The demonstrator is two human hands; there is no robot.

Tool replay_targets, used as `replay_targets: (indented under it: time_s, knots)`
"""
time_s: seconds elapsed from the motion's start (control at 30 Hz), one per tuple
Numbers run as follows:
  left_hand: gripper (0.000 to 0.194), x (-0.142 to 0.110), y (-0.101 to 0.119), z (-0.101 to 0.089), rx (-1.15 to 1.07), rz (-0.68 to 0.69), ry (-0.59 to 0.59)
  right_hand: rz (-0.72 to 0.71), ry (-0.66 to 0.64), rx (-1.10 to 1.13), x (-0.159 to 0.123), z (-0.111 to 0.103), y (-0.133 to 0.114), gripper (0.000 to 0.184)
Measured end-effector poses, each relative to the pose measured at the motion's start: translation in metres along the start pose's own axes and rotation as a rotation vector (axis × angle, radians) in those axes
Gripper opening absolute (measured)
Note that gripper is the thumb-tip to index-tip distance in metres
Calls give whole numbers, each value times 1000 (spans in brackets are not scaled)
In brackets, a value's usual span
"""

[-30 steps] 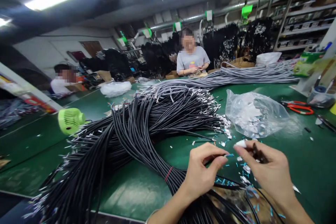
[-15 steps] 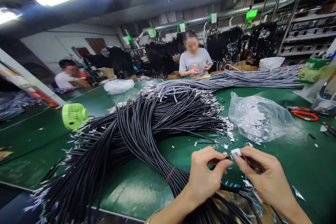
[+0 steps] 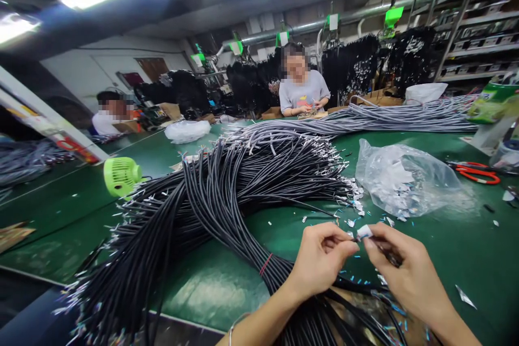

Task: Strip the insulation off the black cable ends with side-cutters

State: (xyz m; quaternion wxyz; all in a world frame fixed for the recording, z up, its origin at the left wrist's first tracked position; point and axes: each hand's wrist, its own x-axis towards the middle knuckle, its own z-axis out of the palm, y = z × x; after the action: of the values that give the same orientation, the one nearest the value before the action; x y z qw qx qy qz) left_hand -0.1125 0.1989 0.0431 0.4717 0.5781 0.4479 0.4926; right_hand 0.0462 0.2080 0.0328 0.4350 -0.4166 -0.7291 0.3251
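My left hand [image 3: 322, 259] pinches the end of a black cable between thumb and forefinger. Right beside it, my right hand [image 3: 403, 265] has thumb and fingers closed on a small white wrap [image 3: 364, 232] at that cable's tip. Something dark also lies within the right palm, too hidden to name. Below both hands runs a bundle of black cables [image 3: 279, 275], tied with a red band [image 3: 265, 264]. A large heap of black cables [image 3: 227, 184] with stripped white ends spreads to the left and behind.
A clear plastic bag [image 3: 405, 178] of white scraps lies behind my right hand, near red-handled pliers [image 3: 474, 172]. A green fan [image 3: 121, 175] stands at left. Grey cables [image 3: 365, 119] stretch along the back, before a seated co-worker [image 3: 304, 89]. Blue and white scraps litter the table.
The view has shifted slightly, so the scene sits a little further right. Both hands keep their hold at the cable tip, with only slight finger movement.
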Motion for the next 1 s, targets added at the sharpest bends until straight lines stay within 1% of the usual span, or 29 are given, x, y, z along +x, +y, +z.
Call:
replay_targets:
  time_s: [0.03,0.07,0.1,0.13,0.2,0.27,0.33,0.37,0.43,0.5,0.57,0.63,0.67,0.73,0.83,0.87,1.0]
  knots:
    - [23,0,-1,0,-81,6,-11,130,-62,138,2,-1,-3,16]
    - [25,0,-1,-1,-110,59,-5,257,-125,284,4,-1,-6,23]
    - [26,-1,-2,-1,-79,152,18,368,-178,422,6,-2,-10,28]
    - [24,-1,-2,-2,-2,268,50,457,-207,539,7,-2,-13,31]
    - [17,-3,-3,-5,207,493,101,558,-197,685,9,-2,-18,35]
    - [12,-4,-4,-9,373,657,108,578,-144,709,8,-2,-20,38]
    - [12,-4,-5,-12,463,768,106,556,-120,661,7,-1,-19,40]
    - [12,-4,-5,-13,491,805,112,521,-121,612,6,0,-18,40]
    - [14,-3,-4,-15,526,854,147,403,-125,472,5,1,-15,38]
    - [16,-3,-3,-16,541,887,193,263,-92,315,5,3,-11,35]
    - [16,-4,-1,-16,543,910,238,168,-16,223,3,4,-7,31]
    - [16,-4,0,-17,550,922,291,151,78,196,1,6,0,36]
    - [16,-5,0,-17,556,927,318,160,99,184,0,6,3,41]
    - [17,-6,1,-18,568,935,360,185,75,134,-2,6,11,45]
    - [18,-7,1,-18,576,946,389,162,-34,45,-5,2,18,42]
    - [18,-7,1,-18,581,952,396,145,-51,25,-5,0,19,41]
    - [18,-8,3,-18,609,971,426,78,-56,-46,-6,-6,18,37]
